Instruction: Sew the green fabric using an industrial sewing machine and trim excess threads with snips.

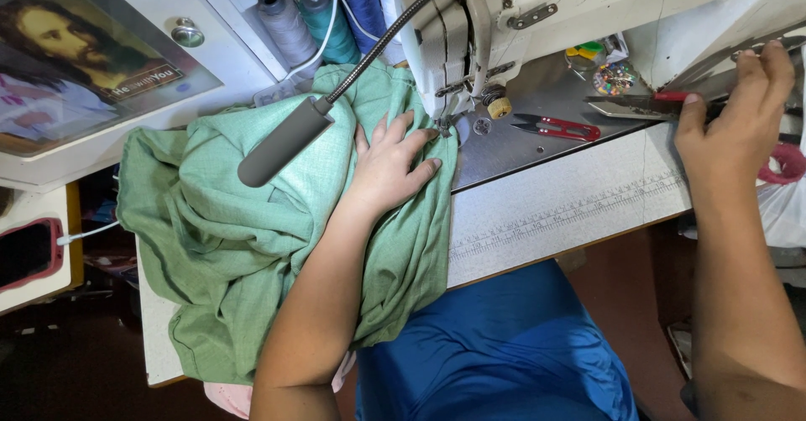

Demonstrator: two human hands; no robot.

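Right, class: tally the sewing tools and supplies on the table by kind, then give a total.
Thread spools: 3
Red thread snips: 1
Green cloth: 1
Sewing machine: 1
Gooseneck lamp: 1
Total: 7
Left hand lies on the cloth; right hand rests at the machine's side.

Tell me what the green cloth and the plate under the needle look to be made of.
Green cloth: probably a woven fabric, matte, with a fine weave texture and soft folds under the left hand. Machine plate: apparently bare metal, grey, smooth and dully reflective.
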